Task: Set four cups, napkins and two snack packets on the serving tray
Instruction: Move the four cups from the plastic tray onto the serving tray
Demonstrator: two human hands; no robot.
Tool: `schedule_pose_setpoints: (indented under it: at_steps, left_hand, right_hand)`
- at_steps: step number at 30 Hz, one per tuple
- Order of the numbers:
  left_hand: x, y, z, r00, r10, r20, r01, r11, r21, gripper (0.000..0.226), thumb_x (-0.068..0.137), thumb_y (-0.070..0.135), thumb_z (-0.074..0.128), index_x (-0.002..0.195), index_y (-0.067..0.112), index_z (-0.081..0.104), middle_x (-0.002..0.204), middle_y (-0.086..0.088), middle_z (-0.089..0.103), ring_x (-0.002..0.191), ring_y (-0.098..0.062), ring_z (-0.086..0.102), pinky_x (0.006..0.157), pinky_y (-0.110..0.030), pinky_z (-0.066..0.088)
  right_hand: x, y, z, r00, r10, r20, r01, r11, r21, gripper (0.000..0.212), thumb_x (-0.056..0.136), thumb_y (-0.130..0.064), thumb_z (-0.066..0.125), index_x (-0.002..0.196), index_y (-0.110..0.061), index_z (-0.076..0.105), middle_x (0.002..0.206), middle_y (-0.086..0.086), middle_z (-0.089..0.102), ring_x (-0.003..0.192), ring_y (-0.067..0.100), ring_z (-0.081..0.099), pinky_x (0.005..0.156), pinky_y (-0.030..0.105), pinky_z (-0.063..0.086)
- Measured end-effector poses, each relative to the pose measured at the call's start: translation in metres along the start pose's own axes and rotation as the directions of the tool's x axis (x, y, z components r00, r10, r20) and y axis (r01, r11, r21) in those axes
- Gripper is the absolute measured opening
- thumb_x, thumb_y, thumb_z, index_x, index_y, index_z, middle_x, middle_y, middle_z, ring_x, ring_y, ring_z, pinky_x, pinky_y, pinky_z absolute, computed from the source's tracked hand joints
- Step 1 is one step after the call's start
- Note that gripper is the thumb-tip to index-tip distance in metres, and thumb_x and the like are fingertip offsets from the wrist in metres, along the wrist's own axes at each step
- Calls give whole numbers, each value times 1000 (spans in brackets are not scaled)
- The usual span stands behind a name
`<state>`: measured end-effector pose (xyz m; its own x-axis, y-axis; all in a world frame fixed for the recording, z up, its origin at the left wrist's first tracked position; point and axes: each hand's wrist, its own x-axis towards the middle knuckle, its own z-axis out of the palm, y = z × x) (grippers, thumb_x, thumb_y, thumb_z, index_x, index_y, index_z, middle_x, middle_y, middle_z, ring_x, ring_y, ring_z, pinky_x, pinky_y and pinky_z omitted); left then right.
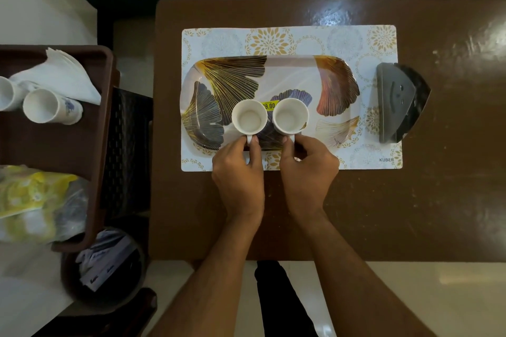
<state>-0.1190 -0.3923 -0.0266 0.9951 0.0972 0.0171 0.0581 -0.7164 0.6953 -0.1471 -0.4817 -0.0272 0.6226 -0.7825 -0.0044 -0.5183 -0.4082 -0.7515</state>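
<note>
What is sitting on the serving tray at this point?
Two empty white cups stand side by side on the serving tray, each handle pinched by the left hand or right hand. A yellow price sticker shows between them, partly hidden by the cups.

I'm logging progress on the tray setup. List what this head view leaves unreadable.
- Cup handles: covered by the left hand and right hand; only stubs show below the left cup and right cup.
- Price sticker: the first digit is hidden behind the cup rims.
- Spare cup in the brown bin: cut by the left edge.
- Snack packets: blurred, count unclear.
</note>
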Motion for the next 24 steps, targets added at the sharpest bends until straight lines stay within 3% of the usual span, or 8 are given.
schedule_pose_setpoints:
  at_steps: [5, 10, 16, 21, 24]
  left_hand:
    - [-1, 0, -1, 1000, -20, 20, 20, 1000, -10, 21, 102, 28, 64, 95, 13, 78, 81, 0, 75, 75, -16, 67, 70, -24, 42]
    - [-1, 0, -2, 998, -39, 40, 40, 999, -24, 20, 102, 29, 64, 99, 14, 78, 87, 1, 76, 80, -14, 68, 72, -21, 41]
    - [-1, -1, -7, 997, -41, 61, 45, 997, -62, 21, 101, 32, 66, 104, 14, 77, 94, 1, 77, 88, -14, 70, 78, -28, 53]
    - [-1, -7, -21, 999, -36, 26, 38, 995, -94, 26, 99, 34, 70, 115, 13, 73, 104, 1, 76, 100, -14, 70, 88, -38, 59]
    - [8, -13, -36, 999, -40, 26, 42, 996, -82, 38, 100, 41, 66, 125, 13, 70, 118, -2, 75, 115, -17, 68, 95, -38, 58]
  right_hand:
    - [-1, 0, 0, 1000, 5, 0, -5, 1000, 11, 12, 91, -19, 74, 88, -9, 80, 78, 2, 77, 68, 11, 69, 68, 24, 55]
    - [-2, 0, -1, 1000, 16, 13, -16, 1000, 4, 14, 92, -21, 72, 92, -10, 81, 80, 2, 78, 71, 10, 69, 69, 6, 44]
    - [-6, -3, -1, 999, -2, -44, 2, 1000, -6, 19, 90, -27, 76, 99, -10, 79, 88, 3, 78, 77, 15, 72, 74, 37, 61]
    - [-14, -8, -6, 981, -91, -171, 83, 995, -58, 30, 91, -27, 77, 111, -5, 73, 102, 10, 76, 93, 26, 72, 81, 45, 60]
    - [-20, -25, -4, 956, -213, -203, 200, 976, -82, 29, 92, -20, 76, 114, 0, 74, 109, 13, 75, 102, 28, 70, 91, 34, 58]
